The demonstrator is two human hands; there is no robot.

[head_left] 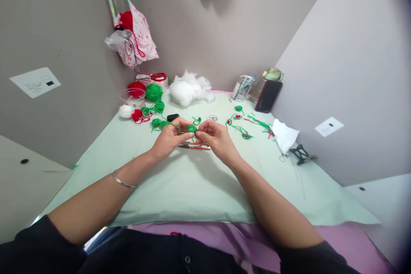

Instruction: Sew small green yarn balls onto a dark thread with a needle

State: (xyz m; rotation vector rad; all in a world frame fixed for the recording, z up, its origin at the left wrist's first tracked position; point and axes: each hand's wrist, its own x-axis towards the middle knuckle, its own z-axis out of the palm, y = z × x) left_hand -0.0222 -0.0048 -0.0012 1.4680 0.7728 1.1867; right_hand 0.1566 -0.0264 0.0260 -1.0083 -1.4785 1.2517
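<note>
A small green crocheted piece point(192, 129) is held between both hands above the pale green cloth. My left hand point(170, 137) pinches its left side, and a green strand runs over the fingers. At its right edge, my right hand point(213, 138) grips it with thumb and fingertips closed. Orange-handled thread snips point(194, 146) lie just below the hands. Beyond my left hand are a black spool point(172, 117) and small green yarn bundles point(157, 124). A small green curl of yarn point(197, 120) lies behind the held piece.
White stuffing point(189, 89) is heaped at the back. Green yarn balls point(153, 92) and a clear tub point(132, 98) stand back left. A pen cup point(243, 88), leaning phone point(269, 96), yarn scraps point(261, 123), white cloth point(285, 136) and black stand point(301, 154) are right.
</note>
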